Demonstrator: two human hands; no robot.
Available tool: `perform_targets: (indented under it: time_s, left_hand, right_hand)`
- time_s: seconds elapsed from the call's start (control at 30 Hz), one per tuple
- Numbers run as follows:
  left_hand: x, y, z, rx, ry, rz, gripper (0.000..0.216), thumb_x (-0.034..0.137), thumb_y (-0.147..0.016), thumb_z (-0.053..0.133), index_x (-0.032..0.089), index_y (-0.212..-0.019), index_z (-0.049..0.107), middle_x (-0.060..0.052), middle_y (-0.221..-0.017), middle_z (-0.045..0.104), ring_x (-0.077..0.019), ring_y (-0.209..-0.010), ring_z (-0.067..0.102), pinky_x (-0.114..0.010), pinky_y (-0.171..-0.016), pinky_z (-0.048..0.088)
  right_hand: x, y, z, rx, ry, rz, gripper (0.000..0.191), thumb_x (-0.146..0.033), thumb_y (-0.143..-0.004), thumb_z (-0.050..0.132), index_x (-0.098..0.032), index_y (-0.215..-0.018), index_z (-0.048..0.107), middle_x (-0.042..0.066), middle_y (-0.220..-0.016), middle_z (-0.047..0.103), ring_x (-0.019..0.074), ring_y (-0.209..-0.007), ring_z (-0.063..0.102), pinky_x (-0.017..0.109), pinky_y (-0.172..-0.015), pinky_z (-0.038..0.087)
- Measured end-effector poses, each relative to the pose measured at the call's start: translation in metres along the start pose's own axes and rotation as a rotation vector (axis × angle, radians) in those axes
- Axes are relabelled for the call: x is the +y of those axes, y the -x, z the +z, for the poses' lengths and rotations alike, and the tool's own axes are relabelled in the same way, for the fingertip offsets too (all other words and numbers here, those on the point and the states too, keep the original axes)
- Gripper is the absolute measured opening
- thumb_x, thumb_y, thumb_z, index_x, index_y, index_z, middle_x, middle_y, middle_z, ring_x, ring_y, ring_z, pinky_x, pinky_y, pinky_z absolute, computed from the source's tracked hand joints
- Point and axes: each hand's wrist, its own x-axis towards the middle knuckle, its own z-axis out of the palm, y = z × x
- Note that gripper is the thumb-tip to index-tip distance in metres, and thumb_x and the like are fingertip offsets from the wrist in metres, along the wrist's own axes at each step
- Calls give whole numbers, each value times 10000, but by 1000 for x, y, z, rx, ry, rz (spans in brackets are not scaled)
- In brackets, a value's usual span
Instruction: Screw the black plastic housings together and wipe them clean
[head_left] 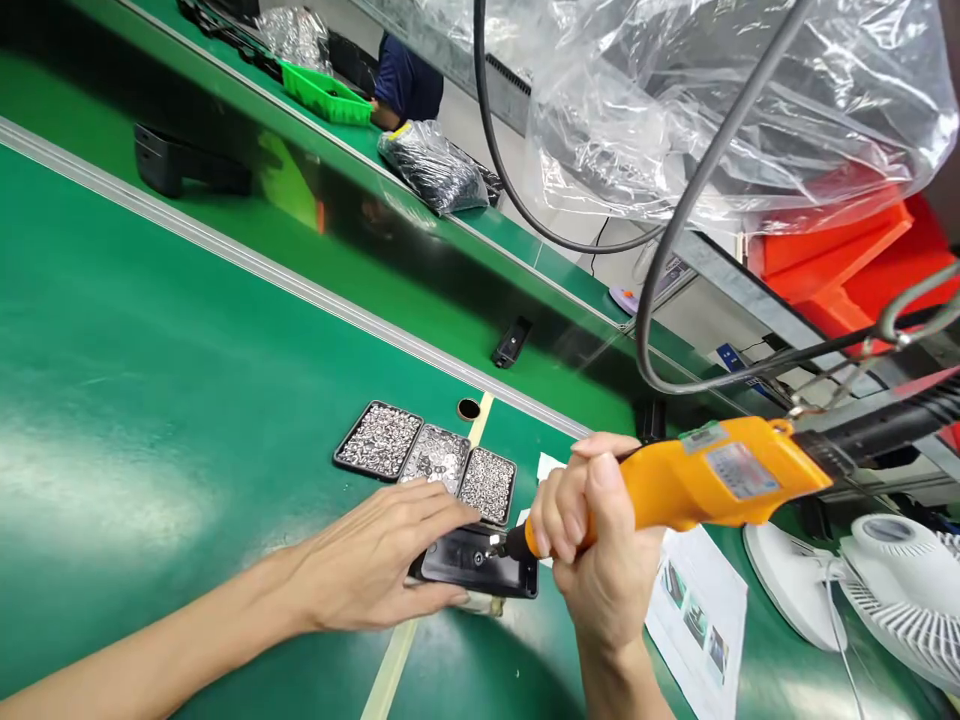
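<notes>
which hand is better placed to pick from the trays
Probably left: the left hand rests on the black part beside the trays, while the right hand holds the screwdriver.

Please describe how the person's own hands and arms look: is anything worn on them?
Both are bare. The left hand and right hand have no gloves, rings or visible markings. No sleeve, watch or band shows on the left forearm or the right wrist.

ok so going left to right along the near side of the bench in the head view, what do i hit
left hand, black housing, right hand, orange screwdriver, white fan
</notes>
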Motion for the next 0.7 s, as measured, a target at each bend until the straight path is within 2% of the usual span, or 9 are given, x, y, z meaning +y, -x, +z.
perform_targets:
  time_s: [0.2,0.7]
  left_hand:
    - [-1,0,1,-33,-4,-7,501,338,-913,725,221,-1360,532,-64,-1134,648,-274,-1043,612,-400,-935,471]
    - [-5,4,6,-50,-28,-26,514,414,-958,675,252,-1402,473,-48,-1188,623,-266,-1115,585,-425,-1018,420]
  right_hand:
    - [15,9,-2,-16,10,-4,111,-330,-1027,618,-223,-1019,588,-125,-521,395,29,-366,317,140,-374,414]
    - [25,14,-9,-28,40,-21,58,-293,-1049,574,-241,-1050,600,-116,-536,394,27,-393,339,135,-416,420]
